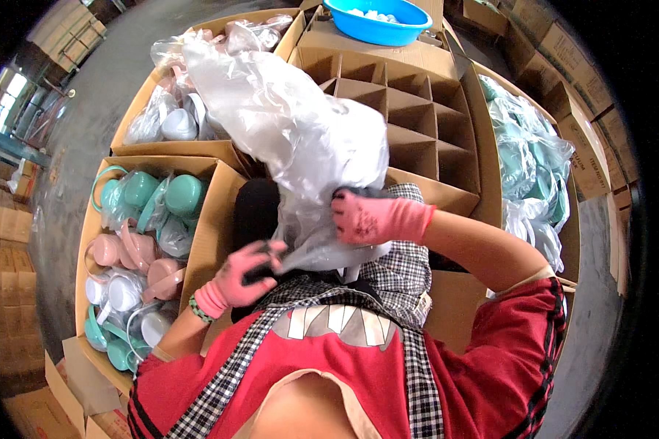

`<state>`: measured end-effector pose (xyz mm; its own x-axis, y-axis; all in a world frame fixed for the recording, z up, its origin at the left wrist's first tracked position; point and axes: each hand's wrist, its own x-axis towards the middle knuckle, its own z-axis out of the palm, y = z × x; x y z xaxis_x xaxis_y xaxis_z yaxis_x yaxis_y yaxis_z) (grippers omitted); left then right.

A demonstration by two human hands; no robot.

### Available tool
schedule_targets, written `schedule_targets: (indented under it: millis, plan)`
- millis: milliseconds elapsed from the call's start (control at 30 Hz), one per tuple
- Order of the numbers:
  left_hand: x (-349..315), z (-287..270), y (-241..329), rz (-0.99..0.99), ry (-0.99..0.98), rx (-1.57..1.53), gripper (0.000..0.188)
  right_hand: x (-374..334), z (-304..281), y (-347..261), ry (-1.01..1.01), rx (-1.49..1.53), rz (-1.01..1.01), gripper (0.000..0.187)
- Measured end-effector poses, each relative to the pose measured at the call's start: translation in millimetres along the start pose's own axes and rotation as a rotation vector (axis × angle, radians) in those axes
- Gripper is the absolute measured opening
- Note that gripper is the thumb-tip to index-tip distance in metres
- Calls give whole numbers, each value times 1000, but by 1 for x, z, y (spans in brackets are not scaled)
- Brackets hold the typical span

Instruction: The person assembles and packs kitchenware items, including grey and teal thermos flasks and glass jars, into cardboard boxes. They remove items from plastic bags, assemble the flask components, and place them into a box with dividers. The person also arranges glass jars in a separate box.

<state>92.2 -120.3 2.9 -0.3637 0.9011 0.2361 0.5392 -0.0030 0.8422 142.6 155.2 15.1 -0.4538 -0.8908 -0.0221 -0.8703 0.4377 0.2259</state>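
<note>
A large clear plastic bag (307, 139) spreads from my lap up over the boxes in front, crumpled and glossy. My right hand (370, 216), in a pink glove with dark fingertips, is closed on the bag's right side. At the bag's lower left corner is my left hand (245, 274), gloved alike, its slightly blurred fingers curled around the plastic's edge. I cannot make out anything inside the bag. Just left of my left hand stands an open carton (216, 212) of green, pink and white cups with loop handles, some wrapped in plastic.
Ahead stands a carton with cardboard dividers (410, 117). Behind it a blue basin (377, 20) holds small white pieces. Another carton of wrapped pink and white cups (179, 124) is at the far left. Plastic-wrapped green items (523, 154) fill a carton at right. Stacked cartons (571, 58) stand beyond.
</note>
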Motion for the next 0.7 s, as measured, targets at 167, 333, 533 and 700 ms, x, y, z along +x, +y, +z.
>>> schedule_targets:
  millis: [167, 333, 533, 700]
  plan:
    - [-20, -13, -39, -472, 557, -755, 24, -46, -36, 27, 322, 9, 705, 10]
    - [20, 24, -74, -528, -61, -782, 42, -89, -60, 42, 1075, 571, 1221, 30]
    - [81, 38, -101, 144, 205, -1085, 54, -55, -23, -4, 1410, 576, 1441, 40]
    - [32, -5, -156, -3, 474, -986, 45, -30, -46, -46, 1032, 801, 1380, 52]
